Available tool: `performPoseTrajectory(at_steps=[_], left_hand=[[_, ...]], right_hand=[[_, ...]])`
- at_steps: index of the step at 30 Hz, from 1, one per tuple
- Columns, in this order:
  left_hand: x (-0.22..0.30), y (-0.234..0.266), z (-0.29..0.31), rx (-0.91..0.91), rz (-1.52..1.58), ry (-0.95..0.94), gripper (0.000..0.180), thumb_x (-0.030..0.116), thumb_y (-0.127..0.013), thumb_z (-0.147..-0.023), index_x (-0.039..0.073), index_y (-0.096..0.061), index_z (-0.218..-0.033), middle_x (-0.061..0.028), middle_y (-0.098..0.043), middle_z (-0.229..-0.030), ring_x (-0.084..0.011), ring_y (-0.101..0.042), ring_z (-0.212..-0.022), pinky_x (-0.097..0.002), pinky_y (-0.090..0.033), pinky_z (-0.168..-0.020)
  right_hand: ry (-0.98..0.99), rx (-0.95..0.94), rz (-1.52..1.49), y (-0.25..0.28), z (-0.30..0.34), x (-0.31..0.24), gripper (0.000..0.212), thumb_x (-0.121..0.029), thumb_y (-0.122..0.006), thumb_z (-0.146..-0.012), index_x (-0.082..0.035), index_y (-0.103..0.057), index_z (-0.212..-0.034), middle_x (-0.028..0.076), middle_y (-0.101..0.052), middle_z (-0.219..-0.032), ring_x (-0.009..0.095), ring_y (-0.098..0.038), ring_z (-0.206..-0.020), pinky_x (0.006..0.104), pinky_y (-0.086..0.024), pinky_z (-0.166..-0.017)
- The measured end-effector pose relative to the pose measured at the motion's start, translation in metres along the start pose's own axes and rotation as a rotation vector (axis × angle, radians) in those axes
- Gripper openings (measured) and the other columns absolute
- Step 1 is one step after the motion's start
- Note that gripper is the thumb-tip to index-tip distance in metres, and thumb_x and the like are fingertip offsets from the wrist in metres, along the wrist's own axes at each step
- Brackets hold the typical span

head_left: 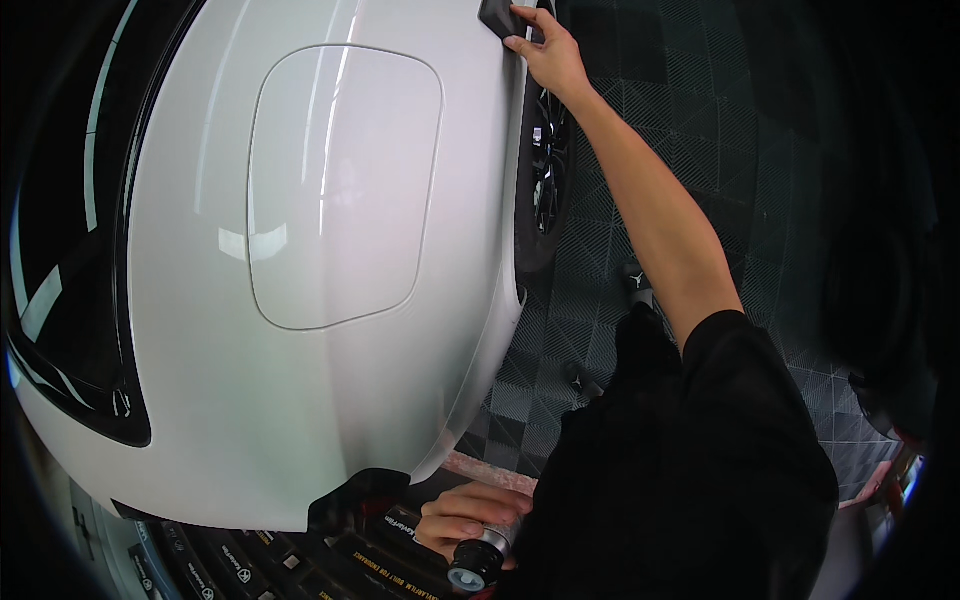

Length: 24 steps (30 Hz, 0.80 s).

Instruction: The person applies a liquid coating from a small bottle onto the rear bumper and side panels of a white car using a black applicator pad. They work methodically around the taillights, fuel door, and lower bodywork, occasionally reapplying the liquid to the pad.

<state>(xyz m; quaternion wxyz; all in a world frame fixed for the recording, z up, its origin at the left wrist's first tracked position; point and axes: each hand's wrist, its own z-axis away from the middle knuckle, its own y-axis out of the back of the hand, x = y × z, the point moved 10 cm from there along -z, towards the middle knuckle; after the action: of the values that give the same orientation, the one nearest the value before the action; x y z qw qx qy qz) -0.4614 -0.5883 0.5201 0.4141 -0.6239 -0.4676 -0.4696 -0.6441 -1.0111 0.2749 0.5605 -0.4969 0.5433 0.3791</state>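
Note:
Reaching to the top of the view, my right hand [550, 48] pinches a dark block-shaped pad [500, 18] between thumb and fingers. The pad lies at the edge of the white car body panel [340, 400], above the wheel [547, 165]. A rounded fuel-flap outline [350, 180] shows on that panel. Low in the view, close to my black shirt, my left hand [465, 515] is closed round a short silver-and-black cylinder [478, 560] with a round, pale end. Whether it is a bottle or a flashlight I cannot tell.
Dark car windows [70, 250] border the panel on the left. Ribbed dark floor tiles [680, 90] lie beside the car, with my shoes [635, 280] on them. Black printed boxes or rolls [330, 560] fill the bottom edge beyond the bumper.

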Motion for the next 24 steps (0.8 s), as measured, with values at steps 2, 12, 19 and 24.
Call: performPoseTrajectory(at_steps=[2,12,19,24], left_hand=[[0.003,0.003,0.007,0.032,0.095,-0.087,0.06,0.007,-0.086,-0.068,-0.003,-0.05,-0.115,-0.0279,-0.062,-0.104,-0.0427,-0.069,-0.086,-0.0473,-0.062,-0.07],[0.016,0.005,0.069,-0.007,0.103,-0.116,0.054,0.009,-0.086,-0.07,-0.004,-0.052,-0.11,-0.0272,-0.064,-0.099,-0.0421,-0.069,-0.082,-0.045,-0.063,-0.066],[0.012,0.008,0.098,-0.067,0.136,-0.124,0.056,0.007,-0.087,-0.068,-0.004,-0.051,-0.109,-0.0287,-0.064,-0.1,-0.0433,-0.069,-0.082,-0.0456,-0.063,-0.065],[0.007,0.006,0.09,-0.102,0.142,-0.094,0.058,0.004,-0.087,-0.066,-0.005,-0.05,-0.109,-0.03,-0.063,-0.101,-0.0455,-0.068,-0.084,-0.0511,-0.062,-0.068]], right_hand=[[0.138,0.053,0.082,-0.001,0.033,-0.002,0.045,-0.006,-0.071,-0.086,-0.011,-0.057,-0.128,0.007,-0.059,-0.13,0.018,-0.055,-0.122,0.0321,-0.051,-0.096],[0.08,0.009,-0.127,-0.04,0.269,0.029,0.042,0.003,-0.072,-0.077,-0.006,-0.058,-0.115,0.011,-0.054,-0.134,0.026,-0.056,-0.12,0.0349,-0.047,-0.098],[0.094,0.074,-0.075,-0.047,0.349,0.039,0.04,0.002,-0.071,-0.079,-0.005,-0.058,-0.116,0.013,-0.052,-0.136,0.032,-0.052,-0.125,0.0385,-0.043,-0.104],[0.168,0.096,-0.047,-0.039,0.297,0.033,0.04,0.001,-0.07,-0.079,-0.005,-0.061,-0.118,0.014,-0.053,-0.135,0.033,-0.053,-0.123,0.0384,-0.043,-0.103]])
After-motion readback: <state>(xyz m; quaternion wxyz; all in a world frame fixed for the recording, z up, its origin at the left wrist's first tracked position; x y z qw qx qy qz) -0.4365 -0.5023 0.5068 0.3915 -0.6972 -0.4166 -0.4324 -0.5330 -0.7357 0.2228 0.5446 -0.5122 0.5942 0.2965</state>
